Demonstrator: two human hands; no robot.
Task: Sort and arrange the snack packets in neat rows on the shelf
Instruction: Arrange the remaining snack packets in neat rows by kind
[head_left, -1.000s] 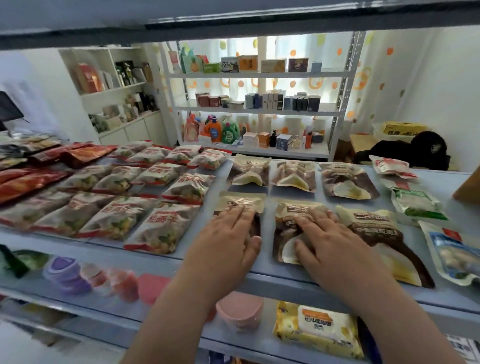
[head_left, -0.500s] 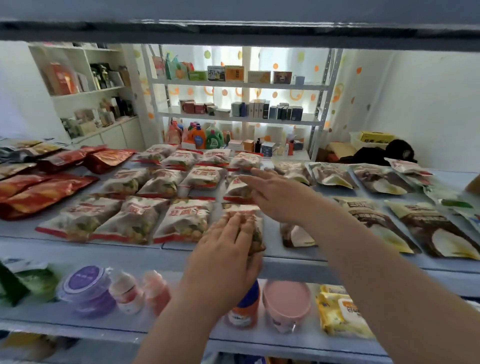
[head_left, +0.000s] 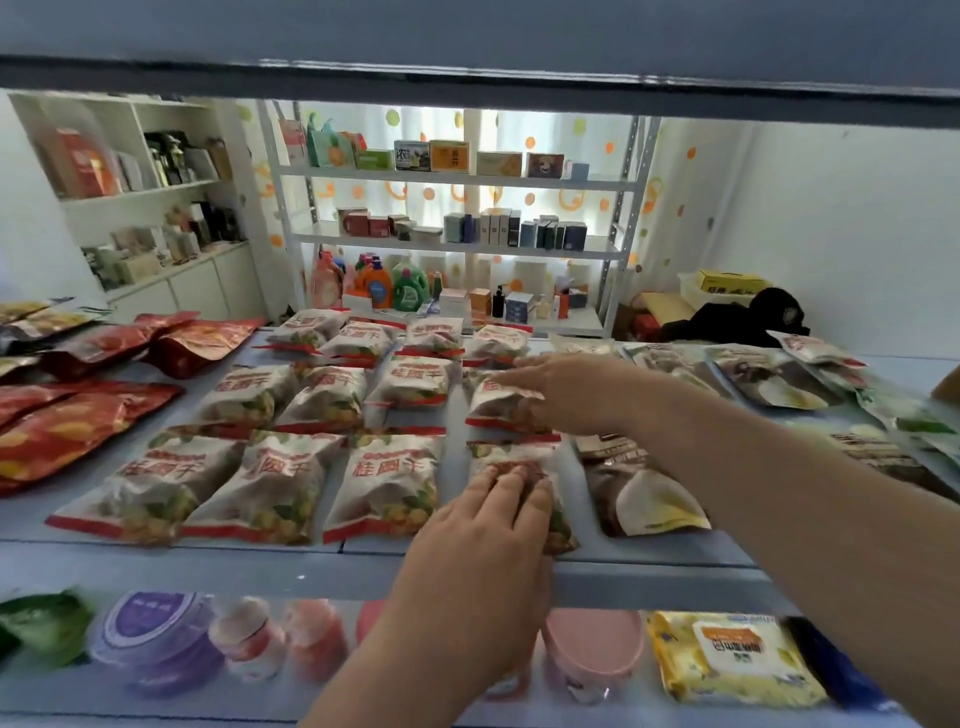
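Pale-blue shelf (head_left: 363, 566) | left hand (head_left: 483, 525), right hand (head_left: 566, 389) were moved from brown pouches (head_left: 639, 493) onto white-and-red plastic snack packets (head_left: 511, 452) | fingers (head_left: 509, 483) straight, laid flat | fourth column judged mid-alignment

The white snack packets (head_left: 395, 483) are looking like thin plastic film, kinda crinkly, giving off a soft sheen. The red packets (head_left: 67, 431) on the left are shining way more, a foil-like gloss with bright glare spots. The brown pouches (head_left: 639, 493) are coming across smoother and half-matt. The shelf (head_left: 291, 571) is looking like painted metal, smooth and matt. Down below, the pink tub (head_left: 592, 644) and purple tub (head_left: 156, 639) are reading as smooth plastic, though blurry, and the yellow wipes pack (head_left: 737, 660) is gleaming like soft glossy film.
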